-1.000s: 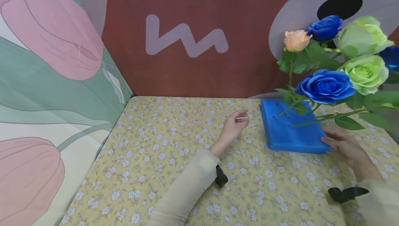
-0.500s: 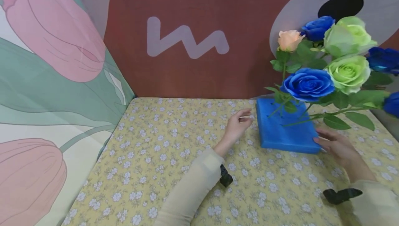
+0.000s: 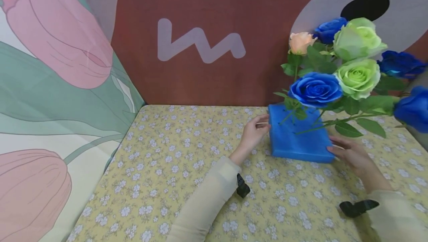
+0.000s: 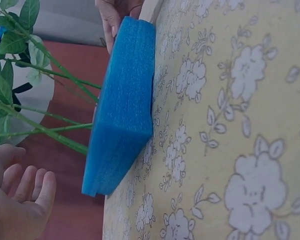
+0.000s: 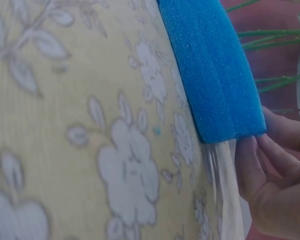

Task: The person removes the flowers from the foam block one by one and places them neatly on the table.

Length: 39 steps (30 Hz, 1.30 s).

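Observation:
A blue foam block lies on the flowered cloth, right of centre in the head view. Stuck into its top are several artificial roses: blue, green and peach. My right hand holds the block's right edge; in the right wrist view its fingertips meet the block's end and one digit laps over the top. Beside the left edge is my left hand, loosely bent and holding nothing. The left wrist view shows that hand apart from the foam.
The yellow flowered tablecloth spreads over the table. A reddish-brown printed backdrop rises right behind it, and a tulip-patterned curtain stands along the left side. Rose heads and leaves lean out past the block's right side.
The foam block with its roses has slid left along the table, my right hand moving with it. My left hand has shifted slightly, and the block's left edge now reaches its fingertips.

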Tool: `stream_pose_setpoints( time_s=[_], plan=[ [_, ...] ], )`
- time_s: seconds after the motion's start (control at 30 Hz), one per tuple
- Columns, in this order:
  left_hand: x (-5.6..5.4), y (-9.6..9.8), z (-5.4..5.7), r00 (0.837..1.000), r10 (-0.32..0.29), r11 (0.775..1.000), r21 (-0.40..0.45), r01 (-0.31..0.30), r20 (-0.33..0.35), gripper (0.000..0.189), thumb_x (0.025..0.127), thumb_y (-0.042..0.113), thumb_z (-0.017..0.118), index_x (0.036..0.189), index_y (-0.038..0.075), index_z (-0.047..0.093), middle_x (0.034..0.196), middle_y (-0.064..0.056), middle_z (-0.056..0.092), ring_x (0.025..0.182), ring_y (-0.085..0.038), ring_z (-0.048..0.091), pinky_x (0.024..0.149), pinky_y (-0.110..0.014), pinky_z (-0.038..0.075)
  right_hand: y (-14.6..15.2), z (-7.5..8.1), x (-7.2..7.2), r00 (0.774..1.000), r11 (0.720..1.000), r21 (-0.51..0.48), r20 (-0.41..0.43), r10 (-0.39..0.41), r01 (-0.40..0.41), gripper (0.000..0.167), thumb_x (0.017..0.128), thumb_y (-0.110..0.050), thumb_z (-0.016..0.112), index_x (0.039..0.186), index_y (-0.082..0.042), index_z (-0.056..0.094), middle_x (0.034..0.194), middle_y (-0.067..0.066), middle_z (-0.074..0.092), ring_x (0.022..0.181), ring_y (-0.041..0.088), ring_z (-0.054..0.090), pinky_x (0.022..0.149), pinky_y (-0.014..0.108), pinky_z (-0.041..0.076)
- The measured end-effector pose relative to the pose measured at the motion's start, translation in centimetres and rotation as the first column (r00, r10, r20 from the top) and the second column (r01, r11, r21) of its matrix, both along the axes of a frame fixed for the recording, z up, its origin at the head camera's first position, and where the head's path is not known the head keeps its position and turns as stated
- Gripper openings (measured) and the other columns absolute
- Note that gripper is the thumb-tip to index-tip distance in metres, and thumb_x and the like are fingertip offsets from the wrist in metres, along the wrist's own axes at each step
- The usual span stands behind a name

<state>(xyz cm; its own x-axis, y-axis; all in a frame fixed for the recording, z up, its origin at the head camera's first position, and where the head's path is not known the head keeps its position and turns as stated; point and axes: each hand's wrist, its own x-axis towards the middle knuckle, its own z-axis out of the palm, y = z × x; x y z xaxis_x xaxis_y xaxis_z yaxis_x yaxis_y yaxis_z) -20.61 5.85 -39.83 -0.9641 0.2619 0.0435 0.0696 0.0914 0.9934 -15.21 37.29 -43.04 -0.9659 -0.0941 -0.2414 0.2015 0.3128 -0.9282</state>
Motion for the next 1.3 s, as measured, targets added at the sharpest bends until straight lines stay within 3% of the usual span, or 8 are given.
stream_pose_setpoints(
  time_s=[0.1, 0.2, 0.37, 0.7, 0.87, 1.1, 1.3],
  plan=[
    [0.0, -0.1, 0.0, 1.000, -0.012, 1.000, -0.006, 0.012, -0.007, 0.040, 0.095, 0.013, 0.058, 0.135, 0.011, 0.054, 0.133, -0.014, 0.058, 0.117, -0.025, 0.059, 0.088, -0.025, 0.055, -0.5, 0.1, -0.1, 1.000, 0.998, 0.065, 0.015, 0.019, -0.020, 0.068, 0.098, -0.029, 0.054, 0.153, -0.010, 0.019, 0.124, -0.024, 0.042, 0.091, -0.026, 0.046, 0.076, 0.003, 0.045],
    [-0.1, -0.2, -0.1, 1.000, -0.021, 1.000, 0.001, 0.021, 0.001, 0.041, 0.095, 0.012, 0.058, 0.136, 0.011, 0.053, 0.134, -0.015, 0.057, 0.118, -0.026, 0.058, 0.089, -0.025, 0.055, -0.8, 0.1, -0.3, 0.999, 0.996, 0.081, 0.025, 0.021, -0.023, 0.072, 0.098, -0.031, 0.054, 0.153, -0.006, 0.016, 0.127, -0.020, 0.040, 0.091, -0.026, 0.046, 0.077, 0.003, 0.045],
    [-0.3, -0.3, -0.1, 1.000, -0.026, 1.000, 0.009, 0.026, 0.016, 0.042, 0.095, 0.013, 0.058, 0.137, 0.010, 0.052, 0.134, -0.015, 0.056, 0.119, -0.026, 0.058, 0.090, -0.025, 0.055, -1.4, -0.1, -0.7, 1.000, 1.000, 0.010, 0.016, 0.014, -0.014, 0.067, 0.097, -0.027, 0.057, 0.152, -0.013, 0.023, 0.113, -0.031, 0.039, 0.092, -0.023, 0.049, 0.078, 0.002, 0.046],
    [-0.6, -0.4, -0.2, 1.000, 0.012, 1.000, -0.026, -0.012, -0.027, 0.042, 0.093, 0.007, 0.060, 0.135, 0.010, 0.054, 0.132, -0.014, 0.058, 0.116, -0.027, 0.060, 0.090, -0.024, 0.056, -2.8, -0.2, -1.3, 1.000, 0.994, -0.107, 0.005, -0.006, 0.007, 0.065, 0.094, -0.022, 0.062, 0.151, -0.015, 0.030, 0.110, -0.030, 0.044, 0.092, -0.020, 0.053, 0.079, 0.003, 0.049],
    [-1.1, -0.4, -0.1, 0.995, 0.047, 0.996, -0.076, -0.054, -0.088, 0.041, 0.092, 0.004, 0.061, 0.133, 0.006, 0.055, 0.130, -0.016, 0.060, 0.114, -0.028, 0.061, 0.086, -0.020, 0.056, -3.9, 0.1, -1.7, 1.000, 0.998, -0.060, 0.017, 0.001, 0.000, 0.069, 0.094, -0.026, 0.061, 0.152, -0.010, 0.026, 0.113, -0.029, 0.042, 0.092, -0.020, 0.052, 0.080, 0.003, 0.049],
    [-2.1, -0.5, -0.2, 0.985, 0.097, 0.988, -0.108, -0.114, -0.146, 0.039, 0.091, 0.000, 0.060, 0.130, 0.001, 0.056, 0.125, -0.020, 0.062, 0.111, -0.030, 0.063, 0.086, -0.020, 0.056, -5.0, 0.1, -2.1, 1.000, 0.979, -0.205, -0.007, -0.001, -0.001, 0.052, 0.093, -0.014, 0.062, 0.142, -0.020, 0.045, 0.105, -0.031, 0.051, 0.091, -0.015, 0.057, 0.077, 0.006, 0.051],
    [-2.6, -0.6, -0.5, 0.979, 0.108, 0.979, -0.154, -0.134, -0.171, 0.034, 0.094, 0.005, 0.058, 0.127, 0.001, 0.058, 0.125, -0.017, 0.063, 0.113, -0.029, 0.062, 0.092, -0.021, 0.054, -5.6, -0.1, -2.1, 1.000, 0.984, -0.180, -0.029, 0.005, -0.010, 0.061, 0.095, -0.017, 0.060, 0.149, -0.012, 0.033, 0.111, -0.026, 0.044, 0.094, -0.017, 0.054, 0.080, 0.005, 0.050]
  ],
)
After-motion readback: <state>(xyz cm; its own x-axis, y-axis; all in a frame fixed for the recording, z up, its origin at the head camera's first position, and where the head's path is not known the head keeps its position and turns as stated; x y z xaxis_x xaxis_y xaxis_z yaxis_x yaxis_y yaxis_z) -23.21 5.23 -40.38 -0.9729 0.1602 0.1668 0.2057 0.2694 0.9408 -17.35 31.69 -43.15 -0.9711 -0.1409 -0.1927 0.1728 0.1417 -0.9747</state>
